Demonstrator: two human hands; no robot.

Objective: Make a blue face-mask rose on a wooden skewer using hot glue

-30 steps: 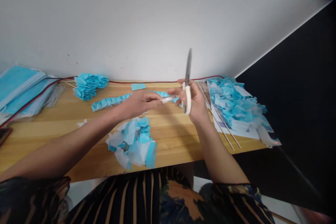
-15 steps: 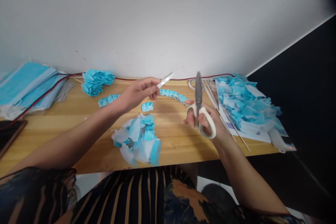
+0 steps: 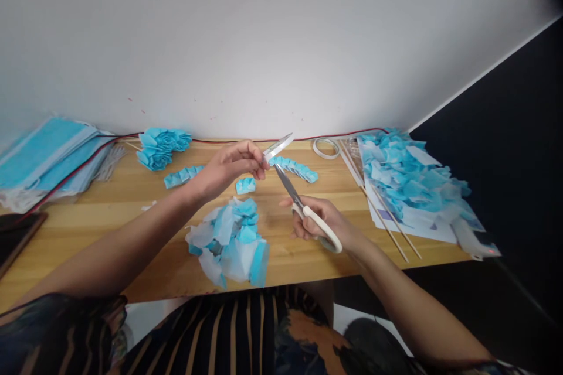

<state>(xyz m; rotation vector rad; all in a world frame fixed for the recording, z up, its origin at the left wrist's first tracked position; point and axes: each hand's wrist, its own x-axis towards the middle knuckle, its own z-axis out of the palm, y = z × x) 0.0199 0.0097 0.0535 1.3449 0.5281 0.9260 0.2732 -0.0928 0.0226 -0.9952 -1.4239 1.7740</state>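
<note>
My left hand [image 3: 241, 164] is closed, pinching a narrow, pointed, whitish strip [image 3: 280, 144] that juts out up and to the right; its material I cannot make out. White-handled scissors [image 3: 305, 205] are held in my right hand [image 3: 323, 220], their blades pointing up and left toward my left fingertips. Below the hands lies a loose pile of blue and white fabric pieces [image 3: 233, 237]. A small pleated blue piece [image 3: 245, 186] rests above that pile. Behind my left hand, a pleated blue row [image 3: 297, 169] shows on the right and another blue length [image 3: 181, 176] on the left.
Blue face masks [image 3: 48, 149] are stacked at the far left, near blue fabric flowers [image 3: 160, 146]. A tape roll [image 3: 326, 148] lies at the back. Thin wooden sticks [image 3: 387, 222] and a big heap of blue pieces [image 3: 404, 173] occupy the right. A red-black cable [image 3: 246, 140] runs along the wall.
My right hand has moved left, and the scissors have swung from upright to slanting up-left, their tips now close to my left fingers. My left hand still pinches the strip.
</note>
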